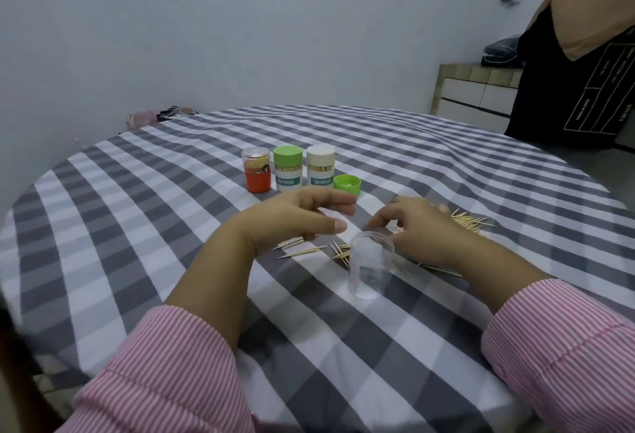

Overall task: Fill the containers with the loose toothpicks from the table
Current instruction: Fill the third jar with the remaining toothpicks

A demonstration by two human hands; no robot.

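Loose toothpicks lying scattered centre-right of frame, around clear empty container standing upright. You are hovering left hand above table, fingers relaxed, holding nothing. Right hand reaching over picks; whether pinching any, cannot tell. Step, likely: gathering. Next: pinching bundle, dropping into clear container. Three capped containers standing upper centre.

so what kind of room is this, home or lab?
Most likely a home dining or kitchen area. A round table under a grey-and-white checked tablecloth, a tiled counter with drawers against the wall, and retail toothpick containers standing on the table. No lab gear in view.
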